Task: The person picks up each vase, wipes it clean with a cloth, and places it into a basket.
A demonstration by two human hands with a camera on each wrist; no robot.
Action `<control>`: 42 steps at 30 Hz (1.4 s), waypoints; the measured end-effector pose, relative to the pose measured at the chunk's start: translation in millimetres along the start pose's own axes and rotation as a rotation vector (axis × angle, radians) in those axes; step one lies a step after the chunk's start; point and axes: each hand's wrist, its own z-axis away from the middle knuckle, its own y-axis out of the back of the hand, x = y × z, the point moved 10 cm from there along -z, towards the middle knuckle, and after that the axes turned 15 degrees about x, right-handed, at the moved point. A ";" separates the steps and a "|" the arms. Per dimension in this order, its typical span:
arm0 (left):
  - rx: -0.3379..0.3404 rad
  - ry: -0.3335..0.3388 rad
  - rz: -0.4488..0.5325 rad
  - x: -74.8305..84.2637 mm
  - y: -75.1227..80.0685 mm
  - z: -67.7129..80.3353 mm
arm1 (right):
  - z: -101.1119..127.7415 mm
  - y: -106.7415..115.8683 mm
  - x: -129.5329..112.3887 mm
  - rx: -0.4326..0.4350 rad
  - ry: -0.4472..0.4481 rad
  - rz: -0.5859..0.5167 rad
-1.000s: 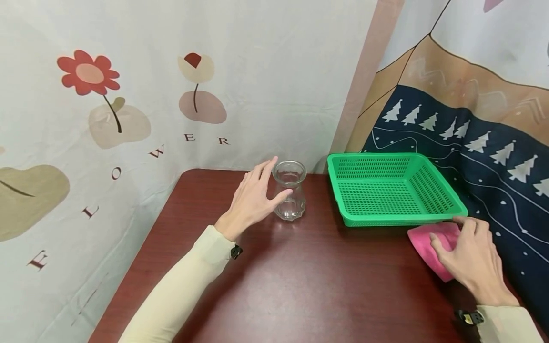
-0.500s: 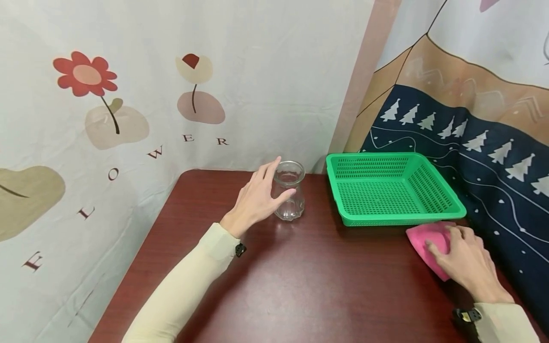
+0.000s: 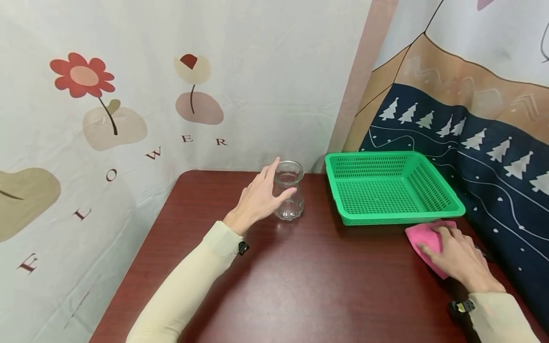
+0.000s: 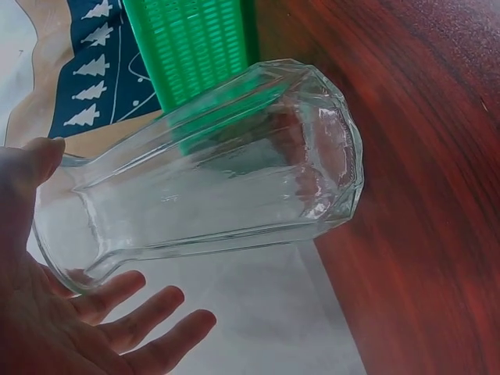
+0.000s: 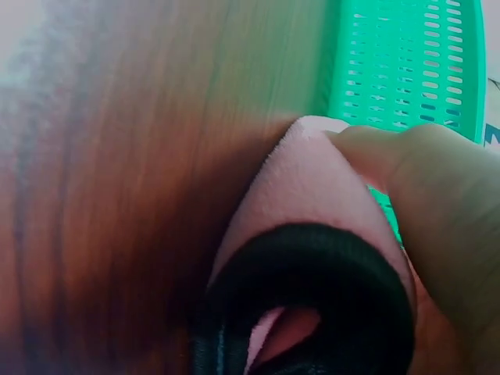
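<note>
Step in hand: both hands are reaching to take hold.
Left hand (image 3: 256,200): fingers spread wide, cupping beside the clear ribbed glass jar (image 3: 289,190), not yet closed round it.
Right hand (image 3: 456,257): fingers are curling onto the pink fleecy cloth (image 3: 424,237), pinching its edge.
Jar: standing upright on the dark red wooden table (image 3: 300,281), left of the green perforated plastic basket (image 3: 390,188).
Next move: likely calls for closing round the jar firmly, since the glass looks slippery.

Head view looks down over the table (image 3: 300,286); wrist views close; all share the green basket (image 3: 392,188).
</note>
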 end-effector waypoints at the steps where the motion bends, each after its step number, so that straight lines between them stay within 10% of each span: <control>1: -0.001 0.001 -0.001 -0.1 -0.1 0.2 | -1.1 0.7 0.0 0.002 -0.002 0.003; 24: -0.023 -0.029 0.054 5.9 -6.7 1.3 | -0.6 2.4 -4.9 -0.031 0.001 0.017; 42: -0.010 -0.100 0.208 8.4 -9.2 -0.8 | 16.4 19.6 -46.9 0.230 0.258 -0.150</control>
